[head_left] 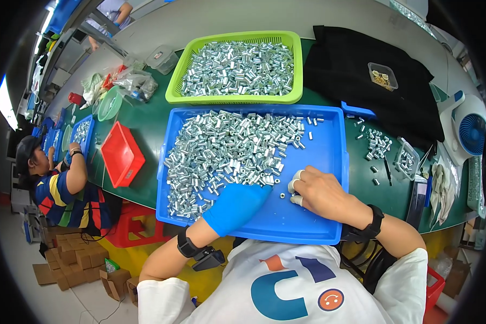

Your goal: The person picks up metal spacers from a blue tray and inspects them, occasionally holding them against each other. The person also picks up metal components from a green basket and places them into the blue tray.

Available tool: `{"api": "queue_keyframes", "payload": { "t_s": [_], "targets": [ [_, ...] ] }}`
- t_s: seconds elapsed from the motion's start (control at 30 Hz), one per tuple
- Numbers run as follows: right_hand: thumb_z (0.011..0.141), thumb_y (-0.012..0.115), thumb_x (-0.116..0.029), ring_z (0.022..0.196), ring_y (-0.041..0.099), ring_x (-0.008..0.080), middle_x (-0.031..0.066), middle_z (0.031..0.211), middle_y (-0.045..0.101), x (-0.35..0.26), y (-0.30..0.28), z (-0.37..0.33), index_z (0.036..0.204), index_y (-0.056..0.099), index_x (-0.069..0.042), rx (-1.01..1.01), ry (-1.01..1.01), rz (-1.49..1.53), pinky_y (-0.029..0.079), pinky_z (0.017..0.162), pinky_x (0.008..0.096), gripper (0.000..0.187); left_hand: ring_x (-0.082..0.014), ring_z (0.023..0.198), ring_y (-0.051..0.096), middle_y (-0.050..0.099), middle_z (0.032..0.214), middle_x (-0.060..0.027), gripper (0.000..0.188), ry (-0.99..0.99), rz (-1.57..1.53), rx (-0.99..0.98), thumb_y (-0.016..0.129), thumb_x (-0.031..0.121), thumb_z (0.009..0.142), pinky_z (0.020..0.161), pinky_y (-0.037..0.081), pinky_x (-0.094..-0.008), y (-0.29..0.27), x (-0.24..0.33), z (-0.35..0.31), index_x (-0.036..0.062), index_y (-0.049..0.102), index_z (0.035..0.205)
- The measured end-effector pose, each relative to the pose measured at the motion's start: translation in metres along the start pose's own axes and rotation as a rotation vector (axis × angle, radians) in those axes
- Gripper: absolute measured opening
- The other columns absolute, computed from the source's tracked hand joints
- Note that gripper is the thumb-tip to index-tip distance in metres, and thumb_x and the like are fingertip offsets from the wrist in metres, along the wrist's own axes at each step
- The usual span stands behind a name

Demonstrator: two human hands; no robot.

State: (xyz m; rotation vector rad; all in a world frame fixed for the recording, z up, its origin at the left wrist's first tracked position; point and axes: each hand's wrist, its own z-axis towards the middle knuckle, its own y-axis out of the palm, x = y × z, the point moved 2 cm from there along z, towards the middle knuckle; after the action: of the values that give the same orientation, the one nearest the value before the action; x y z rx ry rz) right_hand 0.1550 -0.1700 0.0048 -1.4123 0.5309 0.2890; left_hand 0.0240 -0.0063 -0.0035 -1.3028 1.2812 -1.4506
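My left hand (240, 208), in a blue glove, lies over the near edge of a heap of small silver metal sleeves (227, 146) in a shallow blue tray (313, 224). Its fingertips point right, and how they are bent is hidden. To its right, my bare right hand (324, 193) hovers low over the tray floor, white covers on its fingertips. Those fingers are curled in toward the thumb; whatever may be between them is too small to make out. One loose sleeve (282, 195) stands on the tray between my two hands.
Behind the tray sits a green basket (235, 99) full of similar sleeves. A red bin (125, 156) stands left. Right are loose sleeves (379, 144), a clear box (406, 159), black cloth (351, 65) and a fan (472, 127). A co-worker (65, 189) sits far left.
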Motion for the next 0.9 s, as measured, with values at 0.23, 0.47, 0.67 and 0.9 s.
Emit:
{"api": "queue_keyframes", "payload": {
  "t_s": [0.23,0.47,0.67,0.9],
  "targets": [
    [0.075,0.068,-0.011,0.083,0.056,0.0272,0.0083,0.085,0.059,-0.005,0.01,0.01,0.092,0.064,-0.006,-0.013,-0.043,0.055,0.049,0.066,0.0368,0.018,-0.0245,0.059,0.064,0.064,0.072,-0.0093,0.022,-0.084,-0.074,-0.104,0.055,0.015,0.084,0.046,0.048,-0.0347,-0.003,0.003,0.0,0.0114,0.06,0.105],
    [0.072,0.073,-0.01,0.076,0.057,0.024,0.0057,0.085,0.061,-0.012,0.006,0.01,0.091,0.064,-0.008,0.137,-0.104,0.225,0.048,0.064,0.0337,0.021,-0.0165,0.074,0.063,0.063,0.085,-0.0099,0.019,-0.36,-0.86,0.147,0.059,0.009,0.086,0.063,0.049,-0.0302,-0.004,0.015,-0.017,0.0061,0.056,0.104],
    [0.069,0.078,-0.01,0.072,0.058,0.0205,0.0043,0.083,0.063,-0.023,-0.003,0.01,0.088,0.063,-0.007,0.268,-0.166,0.519,0.047,0.061,0.0308,0.024,-0.0114,0.082,0.058,0.059,0.094,-0.0033,0.02,-0.383,-1.27,0.12,0.061,0.004,0.086,0.072,0.047,-0.0265,0.001,0.026,-0.029,0.0051,0.053,0.105],
    [0.07,0.078,-0.012,0.072,0.059,0.0199,0.0042,0.082,0.063,-0.015,0.003,0.01,0.087,0.063,-0.007,0.216,-0.142,0.627,0.047,0.061,0.0298,0.023,-0.0088,0.077,0.055,0.057,0.092,-0.0028,0.02,-0.542,-1.563,-0.08,0.06,0.004,0.085,0.069,0.045,-0.0228,-0.008,0.023,-0.024,0.0051,0.053,0.104]
  ]
}}
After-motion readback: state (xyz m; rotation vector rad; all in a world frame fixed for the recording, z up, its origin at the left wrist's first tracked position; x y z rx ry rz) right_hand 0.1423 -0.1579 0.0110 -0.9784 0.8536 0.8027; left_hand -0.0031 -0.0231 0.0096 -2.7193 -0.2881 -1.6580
